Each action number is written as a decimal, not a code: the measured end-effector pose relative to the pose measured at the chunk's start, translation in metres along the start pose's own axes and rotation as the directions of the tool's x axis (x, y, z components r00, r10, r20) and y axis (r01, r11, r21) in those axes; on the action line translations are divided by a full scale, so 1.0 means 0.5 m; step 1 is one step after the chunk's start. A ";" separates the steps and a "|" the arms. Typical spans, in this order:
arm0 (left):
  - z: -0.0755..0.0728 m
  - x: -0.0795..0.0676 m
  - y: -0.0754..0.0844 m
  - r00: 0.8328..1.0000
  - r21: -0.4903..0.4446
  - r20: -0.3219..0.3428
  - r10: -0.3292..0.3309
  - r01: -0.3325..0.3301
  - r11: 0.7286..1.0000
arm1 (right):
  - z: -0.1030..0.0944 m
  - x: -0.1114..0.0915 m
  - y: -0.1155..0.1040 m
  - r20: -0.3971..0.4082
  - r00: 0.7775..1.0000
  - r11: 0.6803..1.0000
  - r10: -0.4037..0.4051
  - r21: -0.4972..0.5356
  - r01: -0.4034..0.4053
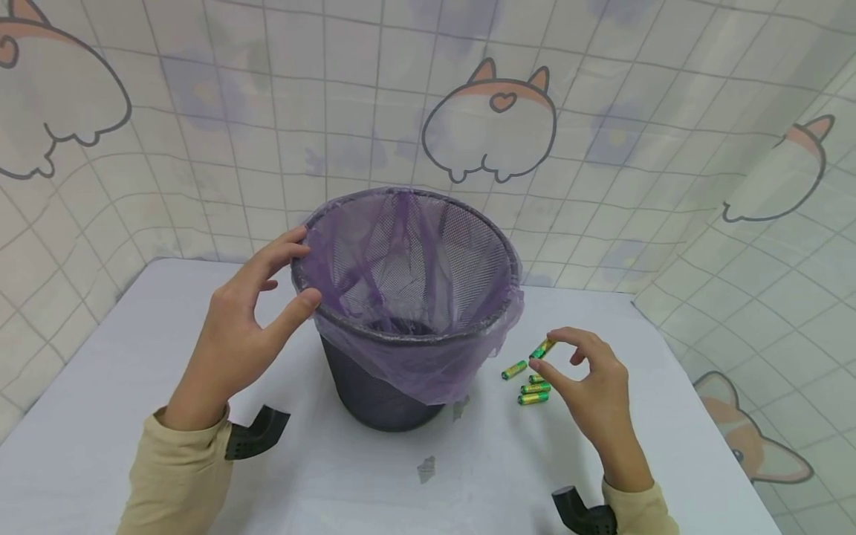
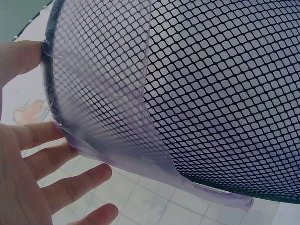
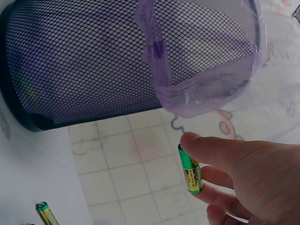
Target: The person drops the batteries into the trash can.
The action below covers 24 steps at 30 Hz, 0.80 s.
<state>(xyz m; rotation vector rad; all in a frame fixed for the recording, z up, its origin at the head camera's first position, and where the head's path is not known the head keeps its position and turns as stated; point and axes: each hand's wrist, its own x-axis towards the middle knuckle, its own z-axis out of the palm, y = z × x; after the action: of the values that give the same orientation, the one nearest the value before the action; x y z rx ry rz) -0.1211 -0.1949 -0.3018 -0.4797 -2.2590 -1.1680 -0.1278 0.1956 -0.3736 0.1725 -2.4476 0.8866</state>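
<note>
Nearest the camera: beige fabric sleeves (image 1: 177,475), each with a black curved wrist attachment (image 1: 257,435) at the cuff. Left hand (image 1: 241,327): fingers relaxed and spread, thumb and fingertips resting against the left side of the rim of a black, round, wire-mesh bin (image 1: 381,405). Standing on a white worktop (image 1: 321,490), between both hands. Lined with a translucent purple plastic bag (image 1: 428,371), edge folded over the rim and hanging outside. Right hand (image 1: 598,394): thumb and fingers bent into a pinch on a green-and-gold cylindrical battery (image 3: 190,173). Held outside the bin, to its right. Near this position, four loose green-and-gold batteries (image 1: 533,399) lying on the worktop, one partly hidden behind the right thumb. In front of the bin, small grey patches (image 1: 426,469) on the worktop. Behind, a white grid-patterned cloth (image 1: 348,134) with printed orange-and-white cartoon animals (image 1: 491,134).
</note>
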 end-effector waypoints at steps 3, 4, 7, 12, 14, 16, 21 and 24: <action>0.000 0.000 -0.002 1.000 0.004 -0.002 0.006 -0.006 1.000 | 0.000 0.001 -0.003 -0.001 1.000 1.000 -0.006 0.005 0.006; 0.000 0.000 -0.002 1.000 0.004 -0.003 0.007 -0.007 1.000 | 0.000 0.001 -0.004 -0.001 1.000 1.000 -0.009 0.005 0.009; 0.000 0.001 -0.003 1.000 0.007 -0.004 0.012 -0.012 1.000 | 0.001 0.002 -0.005 -0.007 1.000 1.000 -0.018 0.009 0.018; 0.000 0.000 -0.002 1.000 0.000 -0.002 0.007 -0.007 1.000 | 0.000 0.005 -0.006 -0.016 0.999 0.999 -0.032 0.009 0.032; 0.000 0.000 -0.002 1.000 -0.003 -0.002 0.004 -0.004 1.000 | -0.001 0.006 -0.007 -0.018 0.999 0.999 -0.036 0.006 0.036; 0.000 -0.001 -0.001 1.000 0.000 -0.001 0.003 -0.003 1.000 | -0.002 0.007 -0.008 -0.020 0.999 0.999 -0.038 0.003 0.038; 0.000 -0.001 -0.002 1.000 -0.002 0.001 0.000 0.000 1.000 | -0.005 0.012 -0.013 -0.028 0.998 0.999 -0.050 0.000 0.050; 0.001 0.000 -0.003 1.000 -0.005 0.000 0.000 0.000 1.000 | -0.007 0.015 -0.017 -0.039 0.997 0.998 -0.069 0.008 0.069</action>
<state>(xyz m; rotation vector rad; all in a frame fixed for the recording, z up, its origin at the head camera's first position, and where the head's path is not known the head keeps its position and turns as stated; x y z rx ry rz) -0.1223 -0.1954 -0.3029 -0.4812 -2.2571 -1.1738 -0.1303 0.1918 -0.3626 0.2394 -2.3868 0.8634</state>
